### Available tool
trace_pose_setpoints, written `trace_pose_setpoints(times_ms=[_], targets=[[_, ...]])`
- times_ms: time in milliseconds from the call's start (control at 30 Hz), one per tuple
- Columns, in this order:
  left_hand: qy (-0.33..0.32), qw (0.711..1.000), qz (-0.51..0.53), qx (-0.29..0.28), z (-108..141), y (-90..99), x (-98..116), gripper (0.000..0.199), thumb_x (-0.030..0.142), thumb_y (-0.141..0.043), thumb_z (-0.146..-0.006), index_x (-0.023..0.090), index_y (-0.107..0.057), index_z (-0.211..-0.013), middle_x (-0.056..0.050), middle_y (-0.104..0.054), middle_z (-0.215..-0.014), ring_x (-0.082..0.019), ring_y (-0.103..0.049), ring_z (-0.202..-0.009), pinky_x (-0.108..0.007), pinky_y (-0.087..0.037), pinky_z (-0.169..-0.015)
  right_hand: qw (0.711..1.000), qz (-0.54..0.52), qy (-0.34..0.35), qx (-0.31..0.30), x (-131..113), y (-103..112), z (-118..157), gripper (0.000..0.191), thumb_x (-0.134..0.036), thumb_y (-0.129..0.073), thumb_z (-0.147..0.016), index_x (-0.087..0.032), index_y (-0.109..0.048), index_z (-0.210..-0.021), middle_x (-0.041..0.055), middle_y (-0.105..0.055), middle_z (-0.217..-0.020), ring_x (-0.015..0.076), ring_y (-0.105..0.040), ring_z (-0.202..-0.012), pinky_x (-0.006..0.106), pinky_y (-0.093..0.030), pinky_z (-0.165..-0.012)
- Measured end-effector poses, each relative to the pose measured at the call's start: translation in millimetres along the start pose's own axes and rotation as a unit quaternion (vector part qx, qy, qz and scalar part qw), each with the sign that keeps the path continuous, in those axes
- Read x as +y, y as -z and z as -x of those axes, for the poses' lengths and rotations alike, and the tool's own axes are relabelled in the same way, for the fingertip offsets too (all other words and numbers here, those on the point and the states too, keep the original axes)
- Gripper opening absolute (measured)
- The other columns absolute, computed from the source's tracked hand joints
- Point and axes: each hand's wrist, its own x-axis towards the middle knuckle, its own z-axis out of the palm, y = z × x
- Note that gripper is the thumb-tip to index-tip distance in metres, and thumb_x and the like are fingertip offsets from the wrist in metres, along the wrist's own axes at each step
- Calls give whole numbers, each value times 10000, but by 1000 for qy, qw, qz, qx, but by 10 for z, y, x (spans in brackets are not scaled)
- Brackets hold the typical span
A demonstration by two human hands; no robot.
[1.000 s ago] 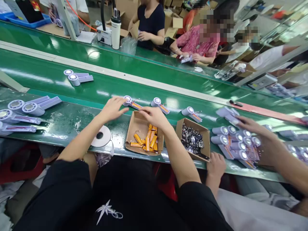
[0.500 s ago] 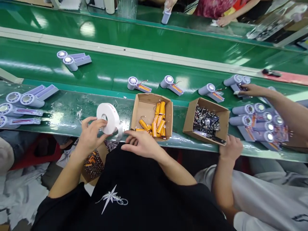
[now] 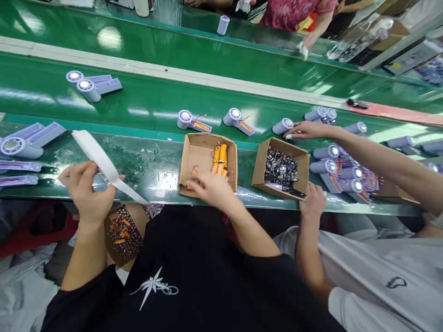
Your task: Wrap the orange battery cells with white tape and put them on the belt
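My left hand point(image 3: 86, 196) grips a roll of white tape point(image 3: 98, 154), turned nearly edge-on, above the left part of the bench. A loose tape strip point(image 3: 131, 191) runs from the roll down to the bench's front edge. My right hand point(image 3: 218, 193) is over the front of an open cardboard box point(image 3: 186, 154), its fingers loosely extended and slightly blurred. Orange wrapped battery packs point(image 3: 222, 151) with thin wires lie in that box, some hidden by my right hand. Nothing shows in the right hand's fingers.
A second cardboard box point(image 3: 258, 170) holds small circuit boards, with a co-worker's hand point(image 3: 312, 199) at its corner. The co-worker's other hand point(image 3: 301, 130) touches a lilac fan housing point(image 3: 282, 126). More lilac housings point(image 3: 19, 147) stand at left. A box of small parts point(image 3: 121, 237) sits below the bench.
My left hand has moved left with the tape roll, which has turned edge-on and trails a longer strip. My right hand has left the strip and moved over the battery box. The co-worker's far hand shifted left.
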Motion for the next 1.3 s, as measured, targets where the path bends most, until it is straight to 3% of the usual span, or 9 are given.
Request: trace_pose_setpoints(times_ms=[167,267,367,467,667,867,1100,1200,1300], targets=[[-183,981,-7,-59,41,-223,520,449,142,-810,-858,273,-713,-1276,-95,-755,-1141,-328,-565,-1186,-506,-467,-982,986,121,-115,-15,214,110,-266,399,-432,-694,-1057,-162,-747,-1345,204,-824,-1197,380,-756,-1223,512,-550,-1091],[-232,966,-8,-115,128,-342,721,479,94,-752,-894,286,-723,-1332,-89,-775,-1136,-319,-556,-1156,-504,-462,-982,990,-93,-95,53,322,38,-272,408,-308,-741,-1017,-217,-723,-1414,139,-815,-1316,299,-762,-1262,467,-569,-1143],[-250,956,-19,-155,181,-360,780,510,69,-713,-929,314,-739,-1375,-80,-795,-1158,-318,-534,-1144,-497,-467,-974,915,-359,-53,177,410,50,-178,452,-421,-868,-906,-223,-783,-1303,94,-822,-1285,271,-788,-1200,440,-632,-1109],[-265,946,-16,-187,180,-338,790,518,79,-709,-961,319,-731,-1420,-75,-801,-1204,-310,-521,-1174,-460,-497,-972,870,-446,-3,209,388,104,-82,501,-558,-956,-779,-231,-842,-1141,76,-824,-1220,280,-801,-1134,447,-672,-1069],[-285,928,-20,-238,126,-337,822,554,123,-699,-1004,383,-693,-1494,-34,-806,-1269,-292,-551,-1218,-453,-523,-1081,878,-451,-23,157,246,89,-46,519,-546,-966,-744,-210,-847,-1121,92,-833,-1216,286,-816,-1096,440,-680,-1041],[-321,906,-5,-276,-10,-300,877,617,110,-690,-1011,415,-643,-1545,7,-789,-1352,-261,-591,-1265,-427,-524,-1146,886,-461,2,55,321,163,-82,387,-523,-911,-805,-179,-810,-951,30,-829,-929,280,-819,-997,404,-675,-975],[-240,954,-12,-176,339,-607,1255,546,292,-765,-1011,304,-649,-1544,-70,-823,-1113,-275,-619,-1006,-445,-520,-905,672,-627,-55,391,40,-299,-380,596,-714,-754,-904,-229,-711,-1246,121,-823,-1239,273,-804,-1191,438,-672,-1054],[-287,933,49,-213,619,-546,1339,457,262,-792,-971,339,-739,-1418,-52,-812,-1069,-244,-627,-944,-420,-550,-886,649,-623,-46,434,346,-38,-418,449,-622,-703,-972,-247,-697,-1219,96,-806,-1275,230,-783,-1242,379,-658,-1076],[-252,934,32,-252,684,-336,1017,556,252,-827,-925,348,-721,-1463,-59,-825,-1173,-268,-646,-1075,-439,-565,-992,621,-607,-4,496,780,322,-310,374,-587,-666,-1006,-318,-678,-1265,24,-783,-1346,159,-731,-1330,315,-597,-1154]])
